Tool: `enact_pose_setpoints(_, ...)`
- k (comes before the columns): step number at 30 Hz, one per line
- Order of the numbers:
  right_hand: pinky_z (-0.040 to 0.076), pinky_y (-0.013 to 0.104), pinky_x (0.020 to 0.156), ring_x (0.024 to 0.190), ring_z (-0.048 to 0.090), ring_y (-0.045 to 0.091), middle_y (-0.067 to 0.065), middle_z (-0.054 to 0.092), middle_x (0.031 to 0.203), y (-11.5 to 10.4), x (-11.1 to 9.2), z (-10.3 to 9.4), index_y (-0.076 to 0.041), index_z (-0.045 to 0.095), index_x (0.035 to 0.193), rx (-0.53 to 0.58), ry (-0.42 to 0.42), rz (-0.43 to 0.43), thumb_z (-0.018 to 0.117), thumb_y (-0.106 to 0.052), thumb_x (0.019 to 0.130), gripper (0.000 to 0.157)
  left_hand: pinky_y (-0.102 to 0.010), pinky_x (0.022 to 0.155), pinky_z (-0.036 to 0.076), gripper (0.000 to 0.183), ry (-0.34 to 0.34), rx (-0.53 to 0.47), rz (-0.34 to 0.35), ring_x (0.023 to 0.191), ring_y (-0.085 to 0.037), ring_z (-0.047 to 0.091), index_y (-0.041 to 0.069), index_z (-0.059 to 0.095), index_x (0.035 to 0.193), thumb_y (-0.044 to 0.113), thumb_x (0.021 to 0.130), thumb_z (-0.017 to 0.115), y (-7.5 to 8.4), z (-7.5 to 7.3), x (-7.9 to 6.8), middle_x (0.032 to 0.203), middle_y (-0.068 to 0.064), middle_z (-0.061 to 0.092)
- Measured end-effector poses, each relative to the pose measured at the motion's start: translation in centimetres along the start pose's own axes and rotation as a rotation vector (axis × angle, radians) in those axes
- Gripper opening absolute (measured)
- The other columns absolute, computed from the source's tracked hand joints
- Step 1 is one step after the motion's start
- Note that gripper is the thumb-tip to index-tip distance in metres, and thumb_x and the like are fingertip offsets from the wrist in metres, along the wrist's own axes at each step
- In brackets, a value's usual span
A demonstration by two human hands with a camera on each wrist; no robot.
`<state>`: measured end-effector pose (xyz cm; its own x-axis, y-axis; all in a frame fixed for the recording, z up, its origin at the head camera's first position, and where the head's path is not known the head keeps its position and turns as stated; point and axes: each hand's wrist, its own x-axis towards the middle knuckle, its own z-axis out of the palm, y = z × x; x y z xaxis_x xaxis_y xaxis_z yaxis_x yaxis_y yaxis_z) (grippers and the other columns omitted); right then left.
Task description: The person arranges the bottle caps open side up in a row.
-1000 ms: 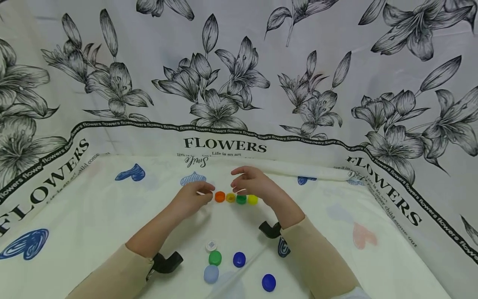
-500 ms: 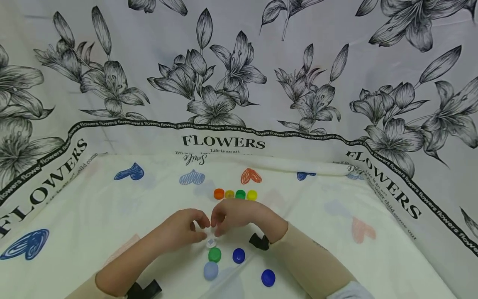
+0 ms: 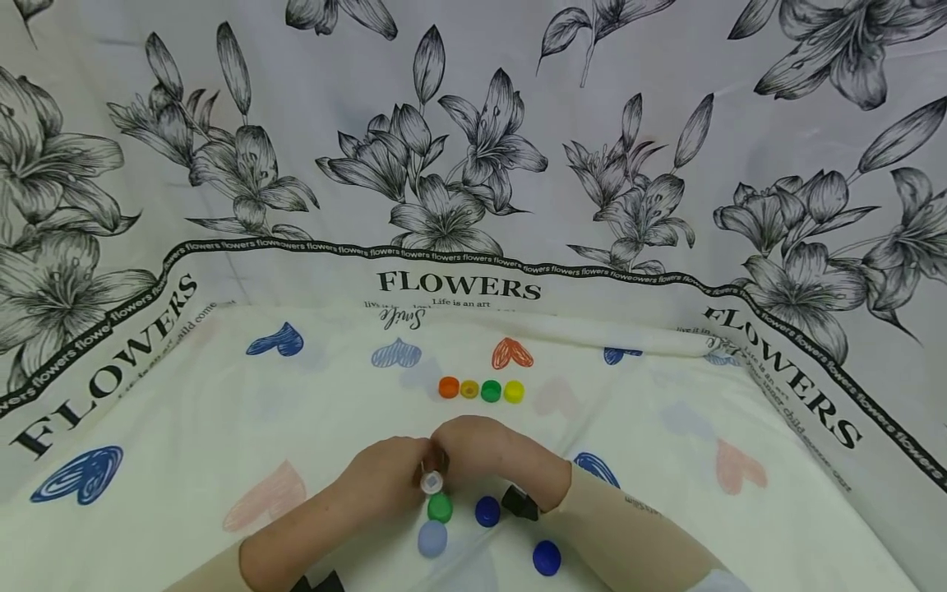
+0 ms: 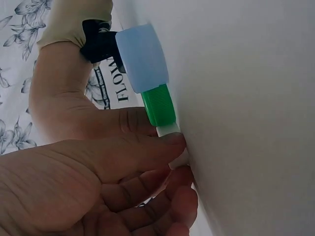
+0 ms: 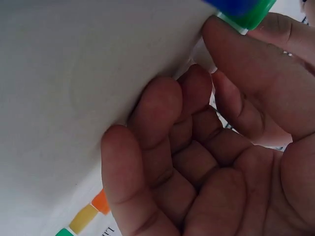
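Both hands meet over a small white bottle cap (image 3: pixel 432 483) on the cloth. My left hand (image 3: pixel 385 475) grips it from the left side, its thumb lying across the cap in the left wrist view. From the other side my right hand (image 3: pixel 477 456) holds the same cap (image 5: pixel 203 55) between thumb and fingers, the rest of its fingers bent. Fingers partly cover it. A green cap (image 3: pixel 440 508) stands right beside the white one, followed by a light blue cap (image 4: pixel 142 58) in the same line.
Farther off, orange (image 3: pixel 448 387), dark yellow (image 3: pixel 469 390), green (image 3: pixel 491 390) and bright yellow caps (image 3: pixel 514 391) form a row. Two dark blue caps (image 3: pixel 487 511) lie near the right forearm. A flower-printed curtain (image 3: pixel 473 148) rises behind the heart-patterned cloth (image 3: pixel 333 403).
Both hands have come back toward the body from the far row of caps, closed in on each other and taken hold of the white cap. The row is fully visible now.
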<state>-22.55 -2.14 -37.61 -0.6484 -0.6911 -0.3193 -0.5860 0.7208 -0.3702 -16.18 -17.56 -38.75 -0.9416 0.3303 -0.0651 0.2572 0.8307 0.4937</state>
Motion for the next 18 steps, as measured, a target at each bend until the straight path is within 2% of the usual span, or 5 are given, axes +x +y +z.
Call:
enact_pose_setpoints(7, 0.049, 0.022, 0.076, 0.075, 0.056, 0.009, -0.011, 0.062, 0.078, 0.3, -0.1, 0.0, -0.016, 0.072, 0.092, -0.004, 0.004, -0.029, 0.085, -0.011, 0.083, 0.016, -0.034, 0.067, 0.047, 0.014, 0.017, -0.033, 0.038, 0.07, -0.016, 0.052, 0.013, 0.068, 0.091, 0.008, 0.085, 0.08, -0.4, -0.1, 0.0, 0.074, 0.006, 0.059)
enact_pose_setpoints(13, 0.051, 0.022, 0.077, 0.078, 0.058, 0.009, -0.01, 0.065, 0.085, 0.8, -0.3, -0.6, -0.014, 0.075, 0.102, 0.088, 0.009, -0.053, 0.078, -0.009, 0.09, 0.014, -0.035, 0.074, 0.051, 0.014, 0.037, -0.074, 0.022, 0.076, -0.015, 0.055, 0.011, 0.075, 0.092, 0.002, 0.083, 0.078, -1.3, -0.8, 0.2, 0.079, 0.007, 0.063)
enact_pose_setpoints(18, 0.051, 0.02, 0.076, 0.077, 0.058, 0.01, -0.007, 0.067, 0.087, 1.0, -0.4, -1.1, -0.013, 0.076, 0.104, 0.122, 0.019, -0.075, 0.076, -0.006, 0.092, 0.014, -0.032, 0.072, 0.051, 0.015, 0.014, -0.121, 0.024, 0.076, -0.015, 0.056, 0.009, 0.077, 0.096, 0.002, 0.083, 0.081, -1.7, -1.5, 0.5, 0.081, 0.006, 0.066)
